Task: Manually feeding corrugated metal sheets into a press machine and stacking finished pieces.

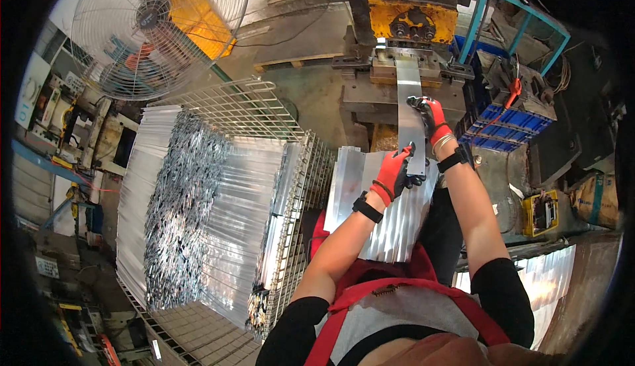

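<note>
Head view shows the black-tipped fingers of the left hand (395,173) closed around the near end of a long metal strip (410,126), while the right hand (433,116) pinches its right edge further along, nearer the machine. Both hands wear red gloves; the forearms are bare above the wrist bands. From the fingers the strip runs straight away from the person, its far end lying in the die block (383,73) beneath the yellow-fronted press (378,19). Under and beside the left hand sits a stack of similar strips (354,179), loosely fanned; what supports it is hidden. Further left, a wire basket (301,167) holds many more, and a fan (153,12) stands beyond.

Uneven pressure from the two hands could skew the strip in the die. Sliding the right hand forward would risk pinched fingers, and thin edges might nick bare forearms.
</note>
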{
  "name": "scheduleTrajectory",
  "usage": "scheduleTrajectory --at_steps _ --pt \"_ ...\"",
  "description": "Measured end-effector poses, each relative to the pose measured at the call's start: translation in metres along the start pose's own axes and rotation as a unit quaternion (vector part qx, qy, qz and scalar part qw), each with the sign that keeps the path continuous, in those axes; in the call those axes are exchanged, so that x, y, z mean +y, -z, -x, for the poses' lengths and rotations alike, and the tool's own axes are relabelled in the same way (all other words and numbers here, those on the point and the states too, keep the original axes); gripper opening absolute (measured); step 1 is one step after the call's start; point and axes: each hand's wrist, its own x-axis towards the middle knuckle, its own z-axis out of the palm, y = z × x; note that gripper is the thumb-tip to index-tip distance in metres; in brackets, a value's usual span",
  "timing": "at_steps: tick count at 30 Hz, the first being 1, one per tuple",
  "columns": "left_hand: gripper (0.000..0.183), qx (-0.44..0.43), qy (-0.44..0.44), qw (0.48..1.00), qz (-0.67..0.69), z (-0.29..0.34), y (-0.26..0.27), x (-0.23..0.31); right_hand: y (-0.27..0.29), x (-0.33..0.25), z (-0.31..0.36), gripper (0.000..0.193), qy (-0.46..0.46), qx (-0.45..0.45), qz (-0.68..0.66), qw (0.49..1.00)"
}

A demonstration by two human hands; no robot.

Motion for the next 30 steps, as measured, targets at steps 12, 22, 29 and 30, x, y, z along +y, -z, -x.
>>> scheduleTrajectory --at_steps 12,22,29,30 --pt "0.029 0.062 0.040 0.997 -0.005 0.006 0.001 -0.003 -0.012 -0.012 0.015 0.016 -0.002 0.014 0.108 0.994" --pt "0.027 -0.023 -0.038 0.999 0.014 0.020 0.003 -0.003 -0.004 -0.021 0.011 0.031 0.072 -0.046 0.237 0.968" --pt "0.032 -0.056 -0.012 0.998 0.016 0.108 0.011 -0.003 -0.003 0.018 0.144 0.034 -0.050 0.017 0.036 0.998" --pt "0.032 -0.045 -0.015 0.999 0.017 0.120 0.033 -0.015 -0.031 0.018 0.167 0.031 -0.039 -0.002 0.002 0.999"
